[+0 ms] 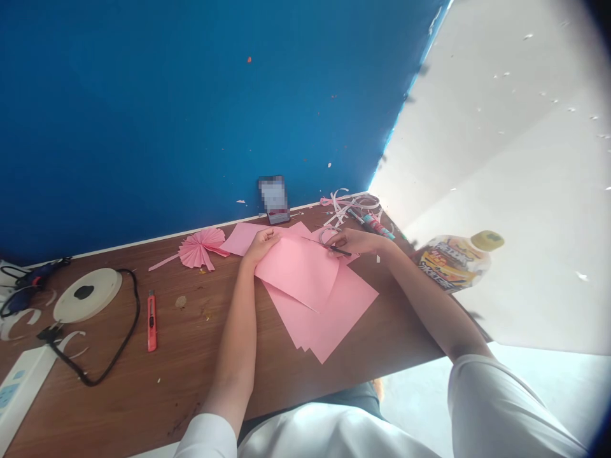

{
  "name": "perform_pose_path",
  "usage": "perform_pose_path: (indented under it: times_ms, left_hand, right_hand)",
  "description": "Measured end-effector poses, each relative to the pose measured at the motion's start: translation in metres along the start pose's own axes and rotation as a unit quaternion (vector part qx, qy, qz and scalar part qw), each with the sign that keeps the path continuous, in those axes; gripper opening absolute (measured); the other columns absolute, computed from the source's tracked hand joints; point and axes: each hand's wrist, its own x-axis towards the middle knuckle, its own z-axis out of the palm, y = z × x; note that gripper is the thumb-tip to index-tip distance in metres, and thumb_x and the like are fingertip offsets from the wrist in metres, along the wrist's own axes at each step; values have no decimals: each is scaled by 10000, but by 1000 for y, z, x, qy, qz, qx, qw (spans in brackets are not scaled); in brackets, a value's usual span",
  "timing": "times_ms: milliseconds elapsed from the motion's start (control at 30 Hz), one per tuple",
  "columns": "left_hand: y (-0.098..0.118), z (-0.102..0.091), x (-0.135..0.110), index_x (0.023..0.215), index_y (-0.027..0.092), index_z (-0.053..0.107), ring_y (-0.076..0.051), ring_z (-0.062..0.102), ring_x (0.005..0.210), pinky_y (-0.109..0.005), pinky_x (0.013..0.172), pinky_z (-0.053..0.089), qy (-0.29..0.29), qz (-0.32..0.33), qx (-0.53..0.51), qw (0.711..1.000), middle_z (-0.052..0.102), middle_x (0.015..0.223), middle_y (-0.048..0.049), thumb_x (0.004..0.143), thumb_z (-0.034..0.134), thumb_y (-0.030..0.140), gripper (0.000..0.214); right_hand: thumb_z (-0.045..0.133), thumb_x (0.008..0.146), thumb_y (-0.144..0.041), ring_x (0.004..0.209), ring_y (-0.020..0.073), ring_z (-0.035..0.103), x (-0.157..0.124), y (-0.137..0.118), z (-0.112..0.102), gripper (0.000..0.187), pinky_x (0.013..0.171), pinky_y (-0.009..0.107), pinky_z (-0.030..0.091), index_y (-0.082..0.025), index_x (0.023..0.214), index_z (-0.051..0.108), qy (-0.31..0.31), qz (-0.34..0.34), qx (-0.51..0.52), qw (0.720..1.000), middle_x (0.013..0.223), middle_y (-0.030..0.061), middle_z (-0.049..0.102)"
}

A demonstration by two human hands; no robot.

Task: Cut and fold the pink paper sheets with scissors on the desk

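Spanning left hand (pixel 263 245) to scissors (pixel 342 251): 1 sheet (pixel 301 270).

On the table (pixel 191 362), paper sheets (pixel 310 277) lie centrally, a phone (pixel 274 200) behind them by the far wall (pixel 191 127). Left of them is a paper fan (pixel 203 247), with a utility knife (pixel 151 323) nearer; paper strips (pixel 334 207) lie far right, a power strip (pixel 25 380) near left.

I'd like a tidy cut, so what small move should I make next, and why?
Probably a short, careful snip: your right hand holds the scissors at the far edge of the upper pink sheet, and your left hand steadies its left side.
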Motion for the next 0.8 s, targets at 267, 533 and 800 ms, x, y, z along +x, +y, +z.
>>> perform_pose_path:
  times_ms: [267,533,800]
  left_hand:
    - [-1,2,1,906,128,600,-131,564,696,-222,605,438,13,-8,-14,1000,621,820,-29,734,684,444,370]
    - [-2,17,6,797,139,543,-90,487,607,-191,544,359,-11,15,-11,1000,528,700,18,757,665,424,312]
    - [-4,23,6,847,140,558,-105,511,643,-210,586,393,-12,10,-29,999,557,753,6,758,660,425,315]
  right_hand:
    - [654,750,-422,654,115,440,0,-1,2,288,546,248,362,-176,894,692,9,16,31,999,757,26,543]
    - [653,743,-384,656,105,454,2,-3,3,286,532,237,331,-183,942,696,21,23,28,999,836,33,599]
    - [653,744,-433,597,86,422,6,-7,7,280,539,243,334,-173,846,672,41,8,6,999,768,11,562]
